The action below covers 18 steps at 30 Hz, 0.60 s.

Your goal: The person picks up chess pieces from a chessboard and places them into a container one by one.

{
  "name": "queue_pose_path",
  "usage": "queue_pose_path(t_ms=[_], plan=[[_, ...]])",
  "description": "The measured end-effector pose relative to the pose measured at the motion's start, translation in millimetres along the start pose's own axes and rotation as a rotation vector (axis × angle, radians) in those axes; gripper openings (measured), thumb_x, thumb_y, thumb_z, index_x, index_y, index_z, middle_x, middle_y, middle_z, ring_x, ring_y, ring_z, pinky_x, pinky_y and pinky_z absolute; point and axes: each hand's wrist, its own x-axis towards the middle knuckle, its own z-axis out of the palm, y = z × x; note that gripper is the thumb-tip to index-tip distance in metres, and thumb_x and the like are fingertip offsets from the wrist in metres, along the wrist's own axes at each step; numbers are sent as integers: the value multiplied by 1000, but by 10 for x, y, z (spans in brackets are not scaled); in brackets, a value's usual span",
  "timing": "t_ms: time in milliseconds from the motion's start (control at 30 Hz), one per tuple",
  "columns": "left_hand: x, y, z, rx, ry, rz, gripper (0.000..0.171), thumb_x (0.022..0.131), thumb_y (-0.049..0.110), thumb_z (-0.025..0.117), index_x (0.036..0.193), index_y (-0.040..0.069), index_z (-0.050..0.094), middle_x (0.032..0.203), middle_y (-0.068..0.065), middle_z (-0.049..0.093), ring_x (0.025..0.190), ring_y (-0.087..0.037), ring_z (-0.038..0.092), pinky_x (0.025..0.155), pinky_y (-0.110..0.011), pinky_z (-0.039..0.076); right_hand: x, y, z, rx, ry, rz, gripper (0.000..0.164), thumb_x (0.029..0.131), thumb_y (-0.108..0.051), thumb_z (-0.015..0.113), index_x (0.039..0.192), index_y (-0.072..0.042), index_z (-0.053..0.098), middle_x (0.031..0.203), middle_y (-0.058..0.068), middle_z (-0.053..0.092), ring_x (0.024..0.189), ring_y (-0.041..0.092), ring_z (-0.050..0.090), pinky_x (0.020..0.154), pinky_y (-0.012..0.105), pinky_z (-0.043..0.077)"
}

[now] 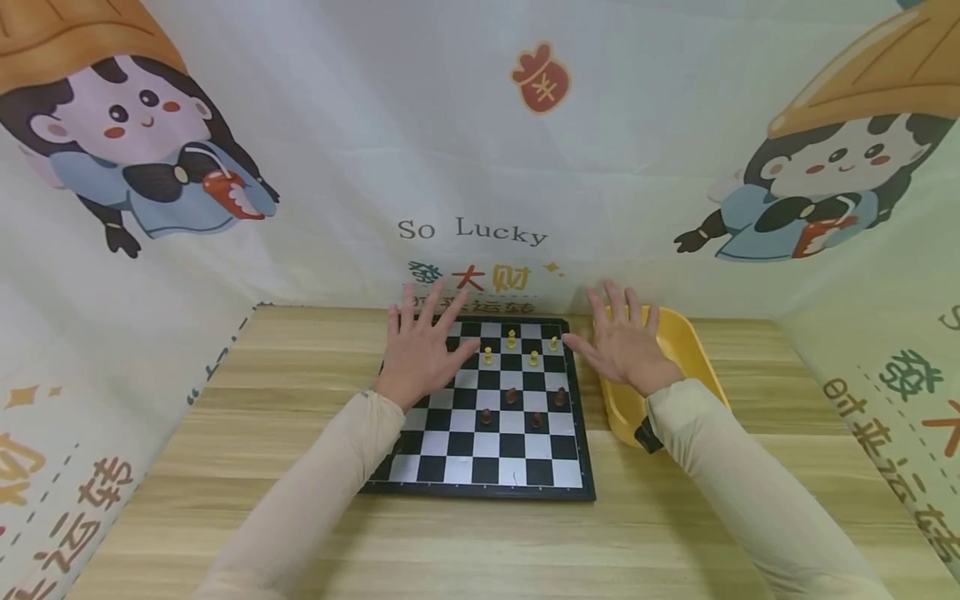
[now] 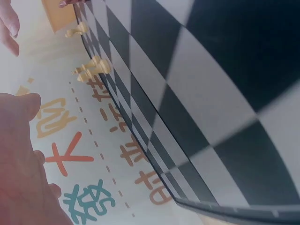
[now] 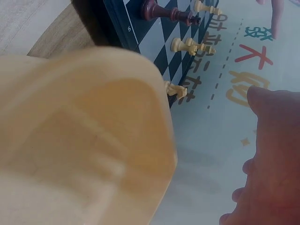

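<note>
My left hand point(image 1: 422, 357) is held over the far left part of a black-and-white chessboard point(image 1: 465, 471), its fingers spread and nothing in them. Over a yellow plastic tray point(image 1: 701, 358), right of the board, my right hand point(image 1: 628, 348) also has its fingers spread and holds nothing. Several pale yellow chess pieces point(image 1: 487, 356) stand on the board's far right part, among them a knight point(image 3: 177, 90). Nearer to me are several dark brown chess pieces point(image 1: 512, 396). The left hand and forearm hide the board's left side.
Board and tray lie on a wood-grain table point(image 1: 300, 533). A printed white cloth point(image 1: 337, 183) hangs behind and along both sides. A black strap or device point(image 1: 648, 436) is at the right wrist, above the tray's near edge.
</note>
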Motion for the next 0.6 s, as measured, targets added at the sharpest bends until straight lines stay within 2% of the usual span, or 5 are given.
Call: queue_pose_path(t_ms=[267, 433, 600], plan=[[-83, -100, -30, 11, -24, -24, 78, 100, 65, 46, 165, 33, 16, 174, -8, 8, 159, -45, -6, 127, -69, 5, -53, 10, 23, 7, 6, -7, 88, 102, -65, 37, 164, -12, 5, 171, 22, -2, 155, 51, 2, 119, 80, 1], [-144, -150, -28, 11, -44, -31, 79, 100, 63, 47, 165, 32, 16, 175, -7, 4, 159, -45, -10, 128, -69, 5, -94, 9, 22, 13, -1, -17, 88, 103, -66, 36, 164, -11, 6, 170, 23, 0, 155, 51, 4, 120, 80, 2], [-198, -181, -5, 10, -51, -27, 78, 100, 62, 47, 165, 29, 18, 175, -7, 3, 159, -46, -9, 127, -70, 5, -136, 5, 37, 9, 25, -47, 87, 103, -65, 38, 164, -10, 10, 170, 23, 6, 152, 53, 15, 118, 79, 17]])
